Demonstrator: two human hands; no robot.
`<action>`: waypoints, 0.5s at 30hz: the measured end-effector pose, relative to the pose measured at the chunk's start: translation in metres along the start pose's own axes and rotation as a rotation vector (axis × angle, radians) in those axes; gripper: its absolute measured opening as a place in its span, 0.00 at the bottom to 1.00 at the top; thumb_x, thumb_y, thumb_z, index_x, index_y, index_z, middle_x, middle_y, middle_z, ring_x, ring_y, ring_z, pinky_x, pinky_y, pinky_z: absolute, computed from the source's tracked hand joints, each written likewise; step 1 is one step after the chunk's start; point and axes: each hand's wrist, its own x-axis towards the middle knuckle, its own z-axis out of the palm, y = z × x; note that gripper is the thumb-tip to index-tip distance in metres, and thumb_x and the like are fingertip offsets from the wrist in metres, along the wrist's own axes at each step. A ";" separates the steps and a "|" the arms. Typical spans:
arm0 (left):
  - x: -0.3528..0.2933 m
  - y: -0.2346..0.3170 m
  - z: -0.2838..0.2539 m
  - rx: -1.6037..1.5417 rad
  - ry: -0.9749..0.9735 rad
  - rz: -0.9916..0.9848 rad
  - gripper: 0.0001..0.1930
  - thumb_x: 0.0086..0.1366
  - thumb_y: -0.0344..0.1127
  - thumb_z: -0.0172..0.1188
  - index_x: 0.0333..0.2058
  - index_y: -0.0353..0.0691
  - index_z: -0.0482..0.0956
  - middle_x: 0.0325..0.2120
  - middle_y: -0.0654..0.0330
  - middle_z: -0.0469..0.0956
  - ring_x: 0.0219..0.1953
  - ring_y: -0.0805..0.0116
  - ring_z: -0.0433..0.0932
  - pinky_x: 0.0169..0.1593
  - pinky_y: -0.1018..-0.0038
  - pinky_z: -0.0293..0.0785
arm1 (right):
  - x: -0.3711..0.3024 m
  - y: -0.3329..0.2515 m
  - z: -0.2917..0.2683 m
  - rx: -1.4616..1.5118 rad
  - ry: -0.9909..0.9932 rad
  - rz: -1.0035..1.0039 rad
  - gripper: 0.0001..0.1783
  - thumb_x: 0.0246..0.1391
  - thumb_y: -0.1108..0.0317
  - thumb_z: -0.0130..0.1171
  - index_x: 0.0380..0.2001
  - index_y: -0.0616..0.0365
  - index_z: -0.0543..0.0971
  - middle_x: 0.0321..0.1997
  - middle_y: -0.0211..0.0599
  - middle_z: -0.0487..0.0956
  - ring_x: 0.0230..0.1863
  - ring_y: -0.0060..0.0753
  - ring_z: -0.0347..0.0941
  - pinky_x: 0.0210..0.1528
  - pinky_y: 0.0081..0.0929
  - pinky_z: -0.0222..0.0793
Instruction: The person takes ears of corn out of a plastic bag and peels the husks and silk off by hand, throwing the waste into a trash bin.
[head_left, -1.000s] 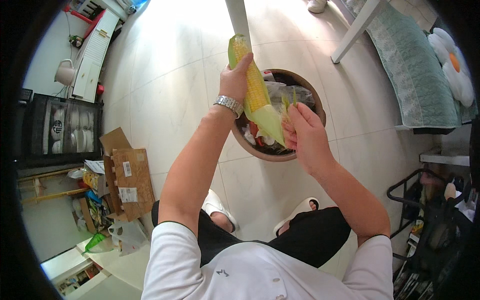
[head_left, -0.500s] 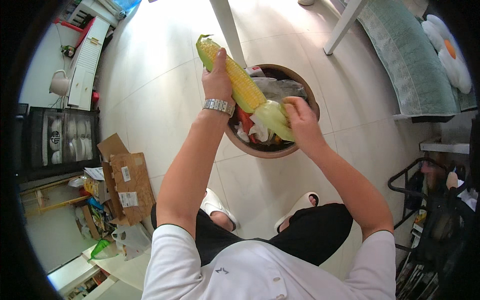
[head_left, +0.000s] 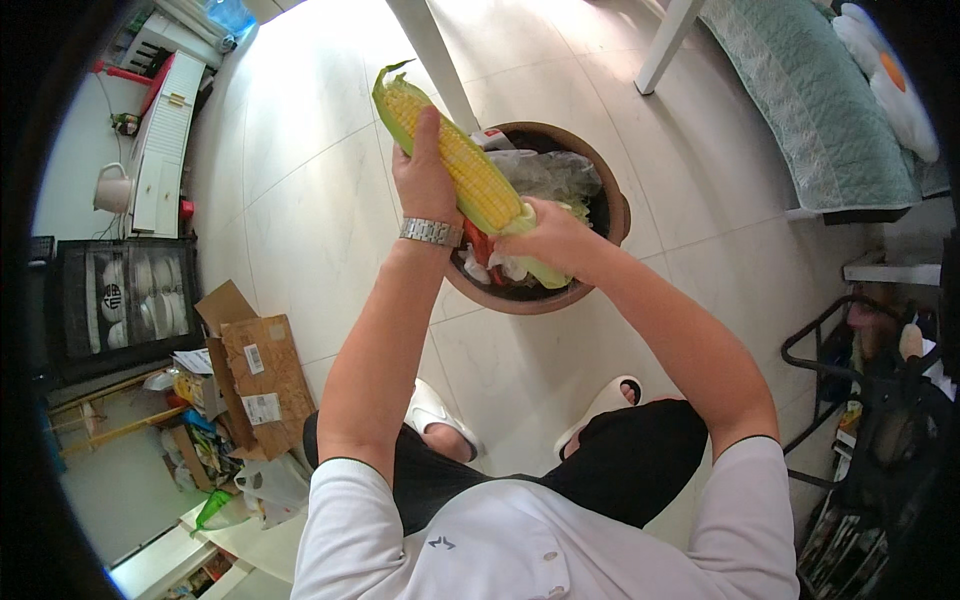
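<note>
A partly husked ear of corn (head_left: 470, 165) slants above a round brown bin (head_left: 612, 180), its yellow kernels showing and green husk left along its left side and upper tip. My left hand (head_left: 427, 180), with a metal watch on the wrist, is closed around the middle of the ear, thumb across the kernels. At the lower end my right hand (head_left: 550, 240) is wrapped round the gathered pale green husk (head_left: 540, 272), which pokes out beneath the fingers. Inside the bin lie crumpled clear plastic (head_left: 550, 175), white scraps and something red.
White furniture legs (head_left: 668, 45) stand beyond the bin. An open cardboard box (head_left: 262, 375) and plastic bags sit at left, near a dark dish cabinet (head_left: 125, 295). A bench with a green quilted cover (head_left: 810, 120) is at far right, a black metal frame (head_left: 830, 370) below it.
My right hand has moved left and closed around the husk at the ear's lower end; before, it pinched loose husk farther right. My left hand still holds the ear.
</note>
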 end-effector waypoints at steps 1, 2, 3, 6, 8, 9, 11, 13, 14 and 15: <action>-0.002 0.000 0.001 -0.023 -0.017 -0.008 0.25 0.63 0.55 0.61 0.42 0.37 0.69 0.29 0.55 0.76 0.27 0.60 0.80 0.31 0.66 0.80 | 0.000 0.001 -0.001 0.195 -0.062 0.055 0.15 0.46 0.65 0.67 0.37 0.61 0.81 0.31 0.34 0.81 0.36 0.25 0.77 0.40 0.25 0.72; -0.003 0.003 0.001 -0.042 -0.031 -0.008 0.25 0.64 0.56 0.61 0.41 0.37 0.69 0.29 0.54 0.76 0.28 0.60 0.80 0.32 0.66 0.80 | 0.001 -0.001 0.000 0.213 -0.075 0.088 0.14 0.46 0.67 0.67 0.36 0.61 0.81 0.32 0.34 0.81 0.36 0.25 0.77 0.40 0.25 0.72; -0.001 0.003 0.000 -0.051 -0.033 -0.032 0.25 0.64 0.56 0.60 0.42 0.37 0.69 0.29 0.54 0.76 0.28 0.59 0.81 0.33 0.65 0.81 | 0.001 -0.004 0.001 0.229 -0.089 0.122 0.13 0.45 0.69 0.67 0.36 0.61 0.81 0.32 0.34 0.81 0.35 0.24 0.77 0.40 0.25 0.72; 0.002 -0.001 -0.009 -0.093 -0.030 -0.127 0.25 0.64 0.56 0.60 0.42 0.37 0.69 0.30 0.54 0.76 0.30 0.58 0.81 0.34 0.64 0.81 | -0.002 -0.015 0.006 0.088 -0.062 0.136 0.12 0.46 0.68 0.66 0.34 0.63 0.81 0.30 0.35 0.82 0.32 0.25 0.77 0.39 0.26 0.72; -0.001 -0.001 -0.012 -0.132 -0.016 -0.221 0.25 0.64 0.55 0.61 0.42 0.38 0.69 0.30 0.54 0.76 0.31 0.58 0.81 0.35 0.64 0.81 | -0.004 -0.019 0.008 -0.081 0.008 0.098 0.14 0.47 0.65 0.66 0.33 0.65 0.81 0.29 0.37 0.82 0.31 0.28 0.78 0.38 0.28 0.72; -0.003 -0.003 -0.010 -0.151 0.052 -0.170 0.24 0.63 0.54 0.62 0.42 0.38 0.69 0.30 0.54 0.76 0.31 0.58 0.81 0.35 0.64 0.81 | -0.004 -0.019 0.008 -0.171 0.058 0.070 0.15 0.46 0.63 0.66 0.33 0.65 0.81 0.28 0.38 0.82 0.32 0.30 0.78 0.38 0.29 0.72; -0.009 -0.007 0.002 -0.198 0.187 -0.066 0.24 0.62 0.53 0.64 0.43 0.39 0.68 0.29 0.54 0.76 0.32 0.58 0.81 0.35 0.64 0.81 | -0.005 -0.018 0.010 -0.372 0.165 -0.031 0.18 0.47 0.59 0.66 0.33 0.65 0.81 0.27 0.42 0.82 0.32 0.38 0.79 0.38 0.33 0.73; -0.017 -0.004 0.006 -0.165 0.165 -0.044 0.23 0.62 0.51 0.65 0.43 0.40 0.68 0.28 0.54 0.76 0.30 0.57 0.81 0.34 0.63 0.81 | -0.005 -0.010 0.014 -0.593 0.279 -0.180 0.21 0.48 0.53 0.64 0.32 0.64 0.81 0.26 0.49 0.81 0.32 0.50 0.80 0.38 0.39 0.74; -0.022 -0.003 0.002 -0.141 0.164 -0.038 0.23 0.61 0.50 0.66 0.43 0.40 0.68 0.27 0.54 0.76 0.29 0.57 0.81 0.34 0.62 0.81 | -0.004 -0.007 0.017 -0.633 0.291 -0.182 0.21 0.47 0.53 0.64 0.31 0.63 0.81 0.26 0.50 0.81 0.33 0.52 0.80 0.38 0.41 0.74; -0.022 -0.003 -0.003 -0.115 0.148 -0.053 0.22 0.61 0.49 0.65 0.42 0.40 0.68 0.27 0.54 0.76 0.28 0.58 0.81 0.33 0.63 0.81 | -0.004 -0.004 0.019 -0.673 0.304 -0.183 0.21 0.47 0.52 0.64 0.31 0.62 0.81 0.27 0.51 0.81 0.34 0.54 0.79 0.39 0.43 0.74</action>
